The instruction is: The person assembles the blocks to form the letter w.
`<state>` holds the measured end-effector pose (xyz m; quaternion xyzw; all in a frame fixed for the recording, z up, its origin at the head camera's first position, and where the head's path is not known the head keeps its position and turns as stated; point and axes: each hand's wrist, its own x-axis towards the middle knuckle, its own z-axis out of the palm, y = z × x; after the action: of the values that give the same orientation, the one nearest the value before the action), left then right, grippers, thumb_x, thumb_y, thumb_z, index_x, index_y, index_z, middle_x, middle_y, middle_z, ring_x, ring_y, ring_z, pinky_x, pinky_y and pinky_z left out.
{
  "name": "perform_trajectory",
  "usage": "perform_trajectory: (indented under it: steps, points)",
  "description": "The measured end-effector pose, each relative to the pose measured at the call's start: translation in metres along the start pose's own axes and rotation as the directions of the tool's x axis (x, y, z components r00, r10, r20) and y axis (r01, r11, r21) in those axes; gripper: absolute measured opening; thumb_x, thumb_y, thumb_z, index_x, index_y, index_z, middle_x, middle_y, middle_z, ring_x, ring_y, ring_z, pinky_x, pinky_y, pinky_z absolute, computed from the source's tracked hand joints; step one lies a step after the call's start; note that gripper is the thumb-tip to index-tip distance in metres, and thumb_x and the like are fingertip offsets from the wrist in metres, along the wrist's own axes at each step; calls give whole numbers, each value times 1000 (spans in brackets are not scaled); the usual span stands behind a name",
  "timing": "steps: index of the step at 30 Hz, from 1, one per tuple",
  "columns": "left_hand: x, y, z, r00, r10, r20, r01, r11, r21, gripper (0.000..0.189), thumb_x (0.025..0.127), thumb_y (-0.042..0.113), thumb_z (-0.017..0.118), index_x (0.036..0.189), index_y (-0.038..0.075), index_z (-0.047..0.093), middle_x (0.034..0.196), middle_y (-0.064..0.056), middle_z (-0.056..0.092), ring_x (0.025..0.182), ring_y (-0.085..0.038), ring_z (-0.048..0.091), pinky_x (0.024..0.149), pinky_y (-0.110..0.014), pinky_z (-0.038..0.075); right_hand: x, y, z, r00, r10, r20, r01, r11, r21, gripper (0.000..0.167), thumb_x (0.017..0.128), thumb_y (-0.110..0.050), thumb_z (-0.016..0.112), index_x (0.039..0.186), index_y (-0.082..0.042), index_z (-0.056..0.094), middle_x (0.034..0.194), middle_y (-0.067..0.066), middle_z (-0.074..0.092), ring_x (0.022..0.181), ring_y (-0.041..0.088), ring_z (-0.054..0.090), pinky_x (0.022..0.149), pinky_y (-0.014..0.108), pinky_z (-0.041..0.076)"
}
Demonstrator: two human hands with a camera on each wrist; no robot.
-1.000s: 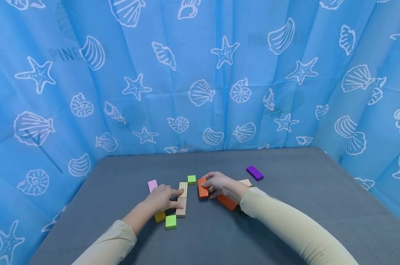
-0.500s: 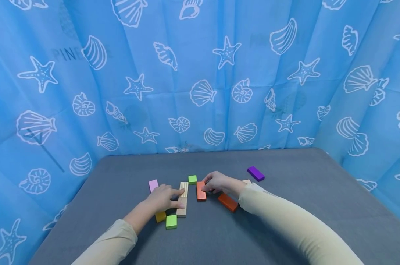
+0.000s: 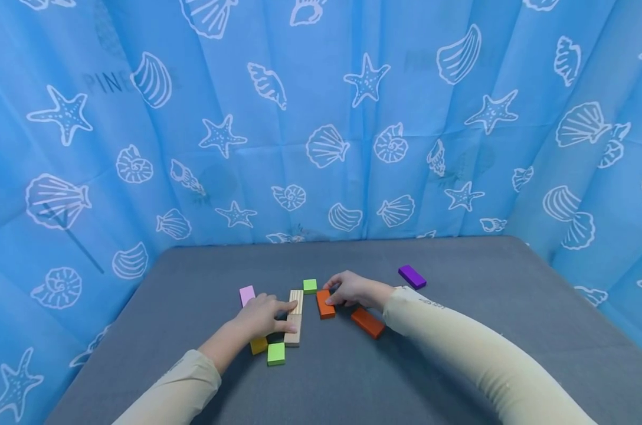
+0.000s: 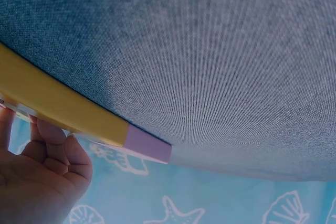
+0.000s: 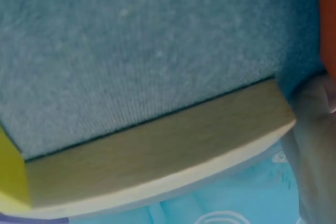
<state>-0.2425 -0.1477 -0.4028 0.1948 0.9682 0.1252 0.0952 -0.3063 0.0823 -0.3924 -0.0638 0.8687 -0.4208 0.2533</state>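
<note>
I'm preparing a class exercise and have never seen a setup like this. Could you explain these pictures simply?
There is no machine, just a person's bare left hand and right hand. The wide view comes from a camera on the head; the two close-ups come from cameras on the wrists. On the gray table lie a purple block, a pink block, green blocks and others. The right hand has an orange block in its grip; the left hand touches two wooden blocks.

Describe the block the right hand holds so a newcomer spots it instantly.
On the grey table, find the right hand. It holds the brighter orange block; the similar, darker orange block lies nearer the right sleeve, outside that grip.
</note>
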Motion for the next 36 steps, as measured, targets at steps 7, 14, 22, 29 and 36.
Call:
perform_trajectory:
  steps: [7, 14, 22, 29, 36]
  points:
    - [-1, 0, -1, 1000, 12, -14, -12, 1000, 25, 64, 83, 49, 72, 139, 23, 56, 112, -13, 63, 85, -20, 46, 72, -36, 39, 0, 0, -2, 1000, 10, -10, -9, 998, 62, 31, 88, -6, 71, 119, -6, 65, 89, 7, 60, 77, 19, 53, 66, 28, 48]
    - [-2, 1, -1, 1000, 6, -15, -5, 1000, 24, 64, 83, 48, 72, 139, 23, 56, 114, -14, 63, 87, -21, 47, 73, -36, 40, 1, 1, -3, 1000, 5, 9, -5, 997, 82, 33, 89, -5, 70, 121, -6, 65, 91, 7, 60, 77, 19, 52, 66, 28, 47]
    - [-2, 1, -1, 1000, 6, -11, -6, 1000, 12, 64, 83, 48, 72, 139, 23, 56, 117, -14, 62, 89, -21, 48, 75, -37, 41, 1, 1, -4, 1000, 11, 8, -11, 997, 80, 34, 88, -5, 70, 122, -6, 65, 89, 7, 59, 76, 19, 52, 65, 27, 47]
    - [-2, 1, -1, 1000, 0, 0, 0, 1000, 14, 64, 83, 49, 71, 140, 24, 56, 118, -14, 62, 92, -23, 50, 78, -39, 42, -1, 1, -4, 1000, 17, 21, -18, 996, 88, 33, 89, -6, 70, 122, -6, 65, 92, 8, 59, 77, 20, 52, 66, 28, 47]
    - [0, 1, -1, 1000, 0, 2, 0, 1000, 14, 64, 83, 49, 71, 140, 24, 55, 116, -14, 62, 90, -22, 49, 76, -38, 41, -4, 1, -8, 999, 20, 30, -23, 994, 103, 38, 88, -10, 71, 125, -8, 63, 107, 10, 58, 84, 23, 55, 72, 31, 48]
